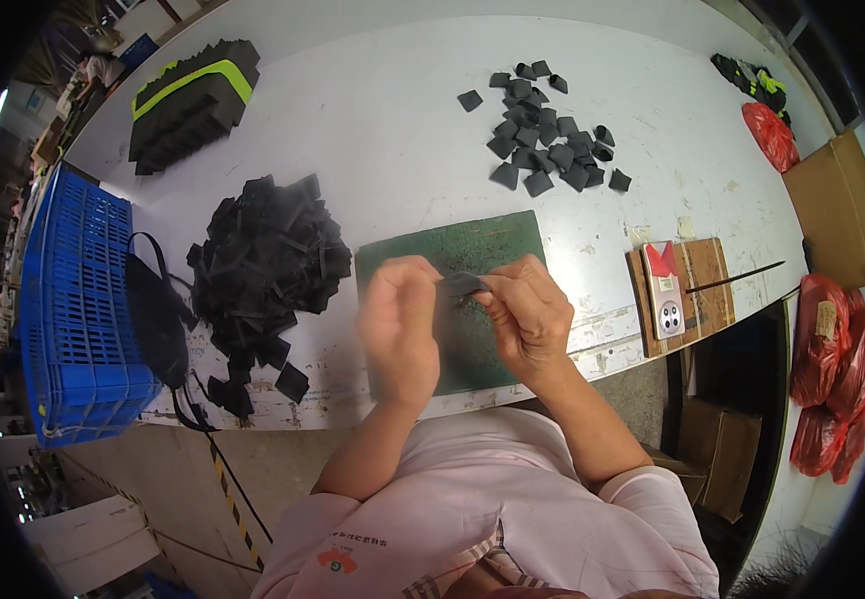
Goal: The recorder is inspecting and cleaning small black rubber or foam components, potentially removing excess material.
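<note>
1. left hand (401, 324) and right hand (534, 319) both pinch a dark piece (463, 287) over the green mat (512, 232), near the white worktop's (403, 120) front edge.
2. a blue crate (83, 399) flanks the left edge.
3. red bags (820, 344) show beyond the right edge.

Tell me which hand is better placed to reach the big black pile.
Likely the left hand: it is nearer the black pile, which lies on its left. The right hand is farther away and pinches a small dark piece; the left is blurred, so its grip is unclear.
</note>
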Demonstrator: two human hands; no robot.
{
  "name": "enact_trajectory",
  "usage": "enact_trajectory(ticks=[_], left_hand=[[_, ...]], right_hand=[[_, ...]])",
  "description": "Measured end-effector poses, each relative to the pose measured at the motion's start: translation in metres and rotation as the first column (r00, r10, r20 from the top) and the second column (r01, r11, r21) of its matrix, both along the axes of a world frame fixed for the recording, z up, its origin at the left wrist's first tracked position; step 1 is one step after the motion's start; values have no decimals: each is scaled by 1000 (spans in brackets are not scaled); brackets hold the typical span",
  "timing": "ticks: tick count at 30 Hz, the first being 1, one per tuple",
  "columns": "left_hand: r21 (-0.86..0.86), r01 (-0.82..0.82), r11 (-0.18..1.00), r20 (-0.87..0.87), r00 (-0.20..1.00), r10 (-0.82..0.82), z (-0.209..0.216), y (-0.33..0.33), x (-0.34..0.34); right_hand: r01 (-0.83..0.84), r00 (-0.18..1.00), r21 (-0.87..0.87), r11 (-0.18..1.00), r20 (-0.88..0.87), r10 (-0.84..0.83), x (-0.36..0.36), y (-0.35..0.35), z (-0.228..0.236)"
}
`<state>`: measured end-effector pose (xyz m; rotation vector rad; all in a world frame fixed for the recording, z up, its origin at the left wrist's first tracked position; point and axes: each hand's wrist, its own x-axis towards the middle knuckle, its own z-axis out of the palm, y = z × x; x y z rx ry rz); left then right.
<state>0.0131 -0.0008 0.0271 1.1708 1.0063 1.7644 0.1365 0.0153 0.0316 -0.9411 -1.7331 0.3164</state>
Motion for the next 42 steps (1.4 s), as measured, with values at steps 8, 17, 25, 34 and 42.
enact_trajectory(ticks=[8,17,25,34,42], left_hand=[[-10,29,1000,80,996,-28,-1,8,-3],[-137,141,980,-30,989,-147,0,0,-8],[-212,709,672,754,557,-349,4,1,-14],[-453,179,873,226,971,-81,-9,-29,-30],[-186,-922,339,-977,211,39,-122,-122,-173]], right_hand=[[-58,994,-33,998,90,61,6,6,14],[-117,985,-22,993,129,119,7,6,7],[58,981,-52,997,187,-47,3,-5,11],[-32,993,-275,961,97,60,13,5,17],[69,905,-468,881,-342,-252,23,-15,-12]])
